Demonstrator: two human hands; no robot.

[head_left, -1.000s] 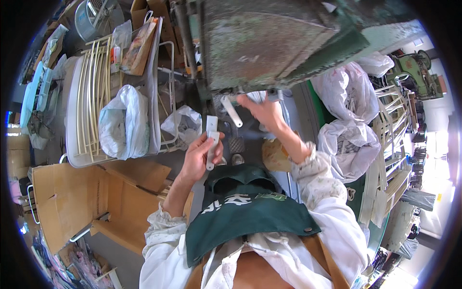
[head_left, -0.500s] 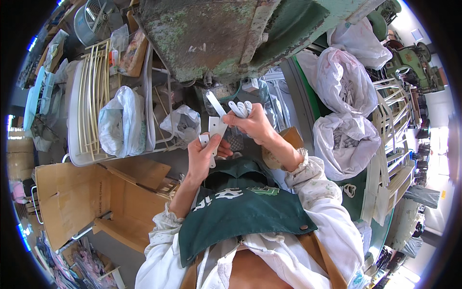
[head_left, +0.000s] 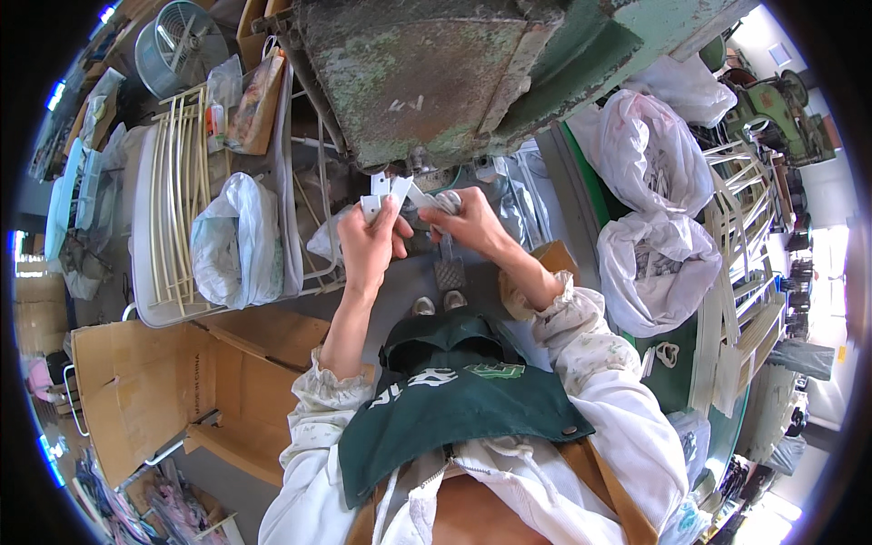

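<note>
Pinching flat white strips (head_left: 401, 189), hands (head_left: 365, 238) near rough metal machine (head_left: 427, 82).

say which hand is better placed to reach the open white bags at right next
Probably the right hand: it sits nearer the white bags than the left hand, though both hold white pieces.

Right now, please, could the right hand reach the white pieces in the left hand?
Probably yes: nothing visible blocks the right hand from the white pieces close by, though it holds a white strip.
</note>
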